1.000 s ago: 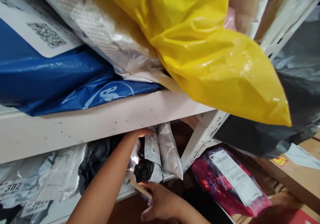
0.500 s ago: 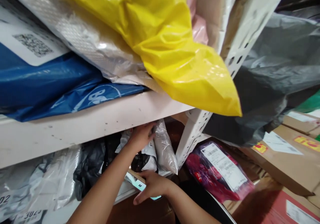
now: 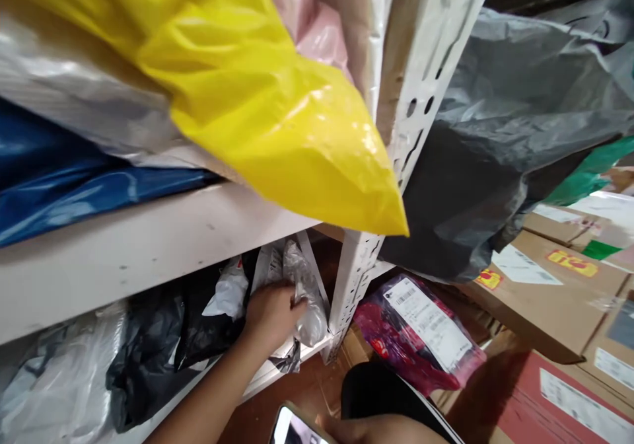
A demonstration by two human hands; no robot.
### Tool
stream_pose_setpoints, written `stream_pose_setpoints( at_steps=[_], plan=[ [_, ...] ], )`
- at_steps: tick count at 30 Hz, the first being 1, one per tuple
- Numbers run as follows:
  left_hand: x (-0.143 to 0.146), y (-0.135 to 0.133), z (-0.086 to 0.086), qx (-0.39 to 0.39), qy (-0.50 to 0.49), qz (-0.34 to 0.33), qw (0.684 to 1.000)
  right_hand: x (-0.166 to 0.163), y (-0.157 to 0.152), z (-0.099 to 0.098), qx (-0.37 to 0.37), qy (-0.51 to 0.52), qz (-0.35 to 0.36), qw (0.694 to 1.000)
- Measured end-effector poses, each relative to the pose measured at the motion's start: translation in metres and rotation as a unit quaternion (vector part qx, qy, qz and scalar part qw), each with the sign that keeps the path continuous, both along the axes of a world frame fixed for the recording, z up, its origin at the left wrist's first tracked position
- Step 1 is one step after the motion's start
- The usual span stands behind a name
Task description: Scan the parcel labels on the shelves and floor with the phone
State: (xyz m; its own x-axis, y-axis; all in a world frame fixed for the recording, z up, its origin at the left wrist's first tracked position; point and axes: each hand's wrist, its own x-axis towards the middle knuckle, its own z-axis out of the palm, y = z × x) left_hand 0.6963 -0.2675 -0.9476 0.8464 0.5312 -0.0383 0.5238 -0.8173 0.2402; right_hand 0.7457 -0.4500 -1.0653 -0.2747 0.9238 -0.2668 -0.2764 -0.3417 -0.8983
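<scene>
My left hand (image 3: pixel 275 315) reaches onto the lower shelf, its fingers curled over a white plastic parcel (image 3: pixel 270 265) and partly hidden. Its thumb side lies against a clear, silvery plastic-wrapped parcel (image 3: pixel 310 305) at the shelf's right end. Just left of the hand are a small white packet (image 3: pixel 228 292) and black plastic parcels (image 3: pixel 143 358). At the bottom edge my right hand (image 3: pixel 341 427) holds a smartphone (image 3: pixel 297 427) with its screen lit; most of this hand is cut off by the frame.
Overhead, a yellow bag (image 3: pixel 277 113) hangs past the white upper shelf edge (image 3: pixel 148 259). A perforated post (image 3: pixel 356 279) stands right of my left hand. Beyond it are a large dark bag (image 3: pixel 460 186), a pinkish-red parcel (image 3: pixel 421 338) and cardboard boxes (image 3: pixel 539 298).
The view has shifted rightward. My right hand has drawn the phone back from the shelf to the bottom edge. My left hand now curls over the white parcel beside the silvery one.
</scene>
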Motion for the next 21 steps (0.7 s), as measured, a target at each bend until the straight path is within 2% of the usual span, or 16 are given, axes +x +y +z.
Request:
stream_pose_setpoints(
  at_steps=[3,6,10,13,17,19,21],
  plan=[
    [-0.013,0.007,-0.009,0.051,-0.046,-0.017,0.997,0.010,-0.017,0.006,-0.012,0.033,-0.026,0.999],
    [-0.023,0.012,-0.020,0.089,-0.077,-0.012,0.993,0.016,-0.019,0.026,-0.029,0.075,-0.069,0.994],
    [-0.031,0.016,-0.034,0.112,-0.122,0.011,0.986,0.021,-0.016,0.049,-0.009,0.106,-0.104,0.989],
    [-0.033,0.016,-0.043,0.123,-0.146,0.008,0.982,0.021,-0.018,0.058,0.017,0.136,-0.123,0.983],
    [-0.035,0.015,-0.055,0.187,-0.221,0.000,0.957,0.019,-0.017,0.065,0.033,0.190,-0.179,0.965],
    [-0.038,0.013,-0.060,0.172,-0.245,0.009,0.954,0.015,-0.010,0.070,0.028,0.221,-0.201,0.954],
    [-0.042,0.010,-0.064,0.096,-0.270,0.024,0.958,0.011,-0.001,0.076,0.030,0.265,-0.213,0.940]
  ],
)
